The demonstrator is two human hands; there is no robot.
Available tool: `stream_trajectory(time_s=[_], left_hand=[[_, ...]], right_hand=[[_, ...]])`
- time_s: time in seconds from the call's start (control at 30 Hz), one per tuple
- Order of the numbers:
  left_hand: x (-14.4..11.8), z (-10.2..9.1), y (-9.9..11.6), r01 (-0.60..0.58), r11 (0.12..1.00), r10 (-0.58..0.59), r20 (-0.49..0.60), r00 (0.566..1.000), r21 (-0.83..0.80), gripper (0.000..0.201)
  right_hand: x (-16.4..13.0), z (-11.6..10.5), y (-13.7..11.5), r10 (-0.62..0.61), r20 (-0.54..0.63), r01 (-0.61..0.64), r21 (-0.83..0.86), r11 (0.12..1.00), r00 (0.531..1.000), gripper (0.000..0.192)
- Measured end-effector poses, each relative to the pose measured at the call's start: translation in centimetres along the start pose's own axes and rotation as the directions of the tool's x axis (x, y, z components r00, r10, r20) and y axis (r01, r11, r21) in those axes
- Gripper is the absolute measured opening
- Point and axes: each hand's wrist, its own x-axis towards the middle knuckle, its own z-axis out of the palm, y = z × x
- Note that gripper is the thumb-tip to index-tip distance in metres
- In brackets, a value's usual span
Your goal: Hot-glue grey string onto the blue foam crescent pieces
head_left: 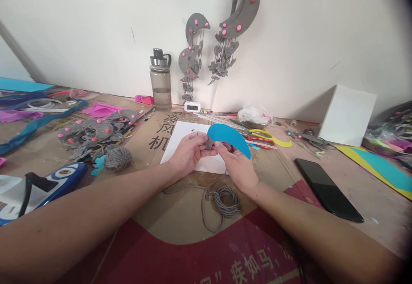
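Note:
Both hands are on a blue paper crescent (229,137) held over a white sheet (180,135). My left hand (189,151) pinches its left tip, where a small grey piece (210,143) shows between the fingertips. I cannot make out whether that piece is cloth or wound yarn. My right hand (240,168) is closed on the crescent from below, its thumb beside the grey piece. Just below the hands lies a loose coil of grey cord (227,201) on the cardboard, one strand trailing left.
A blue-and-white tape dispenser (61,181) and a ball of grey yarn (117,157) lie left, near grey crescents with pink dots (86,131). Behind stand a water bottle (161,82) and a small clock (192,107). Yellow-handled scissors (261,133) and a phone (328,189) lie right.

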Motion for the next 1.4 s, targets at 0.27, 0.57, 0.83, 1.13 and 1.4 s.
stream_trajectory(time_s=[0.27, 0.57, 0.83, 1.13, 1.4], left_hand=[[-0.9, 1.0, -0.5, -0.278, 0.905, 0.298, -0.013, 0.955, 0.323, 0.026], [-0.9, 0.9, -0.8, -0.218, 0.851, 0.261, -0.025, 0.965, 0.478, 0.017], [-1.1, 1.2, 0.0, -0.166, 0.895, 0.204, -0.048, 0.978, 0.414, 0.021], [-1.5, 1.1, 0.3, -0.131, 0.86, 0.167, -0.029, 0.986, 0.493, 0.023], [-0.9, 0.6, 0.0, -0.083, 0.829, 0.142, -0.065, 0.988, 0.553, 0.023]], right_hand=[[-0.7, -0.5, 0.2, -0.123, 0.026, 0.121, 0.071, 0.99, 0.992, 0.017], [-0.5, -0.4, 0.0, -0.199, 0.117, 0.204, -0.031, 0.978, 0.973, 0.016], [-0.1, -0.5, 0.7, -0.214, 0.062, 0.215, -0.016, 0.976, 0.975, 0.011], [0.8, -0.9, 0.6, -0.108, 0.062, 0.112, -0.07, 0.991, 0.992, 0.017], [1.1, -1.2, 0.9, -0.121, 0.042, 0.126, -0.141, 0.982, 0.992, 0.016]])
